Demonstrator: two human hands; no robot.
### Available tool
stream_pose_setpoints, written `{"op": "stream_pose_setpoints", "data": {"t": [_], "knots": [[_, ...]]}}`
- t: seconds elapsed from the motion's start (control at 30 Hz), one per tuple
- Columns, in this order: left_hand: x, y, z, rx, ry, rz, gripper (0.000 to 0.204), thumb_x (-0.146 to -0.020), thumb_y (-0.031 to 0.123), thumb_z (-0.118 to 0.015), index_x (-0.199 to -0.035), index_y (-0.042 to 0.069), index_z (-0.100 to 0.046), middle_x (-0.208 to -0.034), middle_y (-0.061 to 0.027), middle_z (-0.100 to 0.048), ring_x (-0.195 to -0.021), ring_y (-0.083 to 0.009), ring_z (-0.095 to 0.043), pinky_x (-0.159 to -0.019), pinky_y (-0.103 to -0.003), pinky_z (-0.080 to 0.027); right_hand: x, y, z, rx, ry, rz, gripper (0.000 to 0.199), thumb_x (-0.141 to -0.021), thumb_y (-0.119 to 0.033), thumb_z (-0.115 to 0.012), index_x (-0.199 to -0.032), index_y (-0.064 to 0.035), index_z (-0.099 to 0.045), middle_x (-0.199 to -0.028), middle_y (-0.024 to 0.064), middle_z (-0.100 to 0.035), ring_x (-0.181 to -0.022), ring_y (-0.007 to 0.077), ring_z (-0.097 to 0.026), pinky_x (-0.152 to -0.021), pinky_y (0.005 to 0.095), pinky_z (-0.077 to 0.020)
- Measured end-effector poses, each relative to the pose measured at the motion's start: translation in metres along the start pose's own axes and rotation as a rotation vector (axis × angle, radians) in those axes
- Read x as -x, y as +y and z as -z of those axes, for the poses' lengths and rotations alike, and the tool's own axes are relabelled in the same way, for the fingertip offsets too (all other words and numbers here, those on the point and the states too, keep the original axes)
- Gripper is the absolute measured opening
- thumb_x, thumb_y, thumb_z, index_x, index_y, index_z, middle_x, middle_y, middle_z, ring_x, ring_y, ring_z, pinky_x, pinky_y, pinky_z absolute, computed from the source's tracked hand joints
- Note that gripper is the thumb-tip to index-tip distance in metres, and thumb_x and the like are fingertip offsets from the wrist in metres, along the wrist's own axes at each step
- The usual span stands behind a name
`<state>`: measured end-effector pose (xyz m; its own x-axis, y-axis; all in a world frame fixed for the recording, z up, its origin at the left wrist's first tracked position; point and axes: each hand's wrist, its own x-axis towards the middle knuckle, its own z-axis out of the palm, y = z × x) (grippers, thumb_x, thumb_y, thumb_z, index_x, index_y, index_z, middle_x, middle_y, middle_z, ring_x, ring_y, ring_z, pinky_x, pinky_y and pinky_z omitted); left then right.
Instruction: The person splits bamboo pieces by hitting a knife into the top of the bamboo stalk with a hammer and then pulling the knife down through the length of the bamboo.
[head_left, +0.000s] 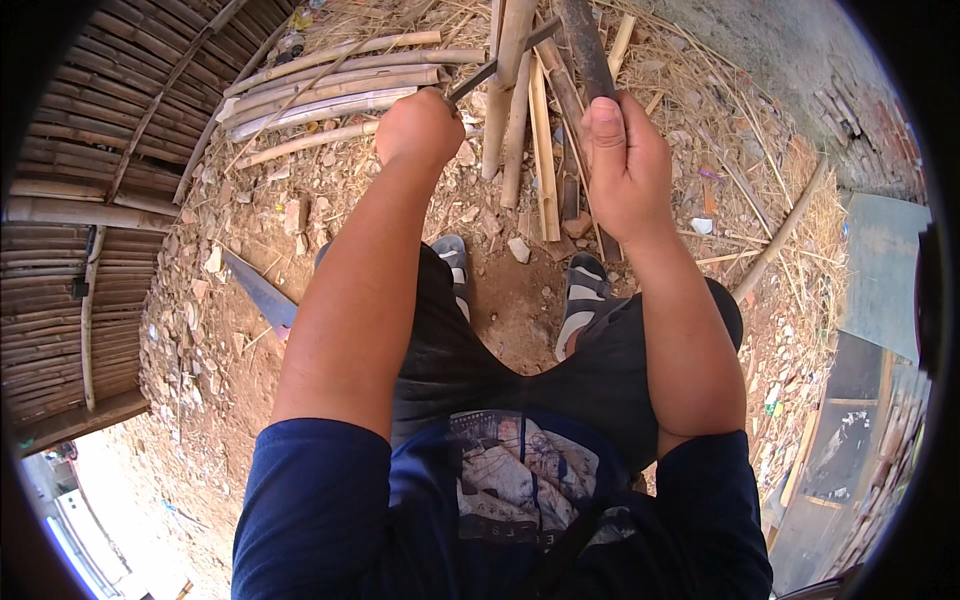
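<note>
My left hand (420,125) is closed round the handle end of a machete (476,80). Its dark blade slants up and to the right across an upright bamboo pole (513,45); how deep it sits in the bamboo I cannot tell. In my right hand (628,165) is a thick dark wooden stick (583,45), gripped near its lower end with the thumb along it. The stick's upper end runs out of the picture, just right of the blade tip. Beneath the blade, split bamboo pieces (543,160) lie on the ground beyond my feet.
Several cut bamboo lengths (340,88) lie side by side at the far left. A hand saw (258,288) rests on the stony dirt by my left knee. Woven bamboo panels (110,110) line the left; a concrete wall (770,60) stands at the far right. Straw and rubble cover the ground.
</note>
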<state>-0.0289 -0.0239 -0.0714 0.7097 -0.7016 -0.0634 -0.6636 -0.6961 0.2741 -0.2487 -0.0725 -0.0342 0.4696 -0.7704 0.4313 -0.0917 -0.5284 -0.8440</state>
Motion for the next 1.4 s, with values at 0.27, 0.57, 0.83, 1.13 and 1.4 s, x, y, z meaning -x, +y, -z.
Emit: {"op": "stream_pose_setpoints", "data": {"t": [0.27, 0.57, 0.83, 1.13, 1.4], "knots": [[-0.001, -0.001, -0.002, 0.016, -0.025, 0.008, 0.035, -0.092, 0.038, -0.068, -0.114, 0.011, -0.074, -0.109, -0.0182, -0.076, -0.104, -0.0370, -0.072, -0.090, -0.048, -0.058, 0.011, 0.053, -0.013, 0.369, -0.275, -0.236, 0.054, -0.107, -0.051, -0.049, -0.092, -0.0022, -0.064, -0.071, 0.0200, -0.065, -0.070, 0.0422, -0.065, -0.067, 0.0498, -0.0492], [0.002, 0.003, -0.004, 0.004, 0.009, -0.022, 0.027, -0.091, 0.027, -0.067, -0.111, 0.011, -0.075, -0.108, -0.0156, -0.077, -0.102, -0.0338, -0.074, -0.086, -0.045, -0.060, 0.008, 0.025, -0.001, 0.158, -0.081, -0.011, 0.045, -0.108, -0.045, -0.051, -0.099, -0.0016, -0.061, -0.070, 0.0190, -0.063, -0.068, 0.0421, -0.064, -0.062, 0.0455, -0.0484], [0.003, 0.001, -0.006, 0.007, 0.000, -0.006, 0.030, -0.092, 0.031, -0.068, -0.113, 0.011, -0.074, -0.109, -0.0156, -0.076, -0.102, -0.0336, -0.074, -0.086, -0.046, -0.060, 0.007, 0.037, -0.006, 0.348, -0.238, -0.196, 0.052, -0.107, -0.048, -0.050, -0.090, -0.0014, -0.064, -0.068, 0.0205, -0.063, -0.066, 0.0406, -0.065, -0.062, 0.0486, -0.0487], [-0.004, -0.004, -0.013, 0.005, 0.015, 0.005, 0.030, -0.092, 0.032, -0.068, -0.113, 0.012, -0.075, -0.110, -0.0153, -0.076, -0.104, -0.0337, -0.073, -0.088, -0.045, -0.059, 0.015, 0.050, -0.012, 0.379, -0.195, -0.046, 0.048, -0.107, -0.046, -0.054, -0.092, -0.0016, -0.062, -0.066, 0.0169, -0.062, -0.063, 0.0376, -0.064, -0.060, 0.0454, -0.0485], [0.000, -0.006, -0.008, 0.030, 0.000, 0.027, 0.030, -0.091, 0.034, -0.067, -0.111, 0.013, -0.076, -0.109, -0.0167, -0.076, -0.104, -0.0350, -0.072, -0.091, -0.047, -0.057, 0.003, 0.014, -0.003, 0.193, -0.154, -0.134, 0.053, -0.107, -0.048, -0.051, -0.085, -0.0014, -0.062, -0.068, 0.0176, -0.063, -0.066, 0.0388, -0.063, -0.063, 0.0444, -0.0481]]}}
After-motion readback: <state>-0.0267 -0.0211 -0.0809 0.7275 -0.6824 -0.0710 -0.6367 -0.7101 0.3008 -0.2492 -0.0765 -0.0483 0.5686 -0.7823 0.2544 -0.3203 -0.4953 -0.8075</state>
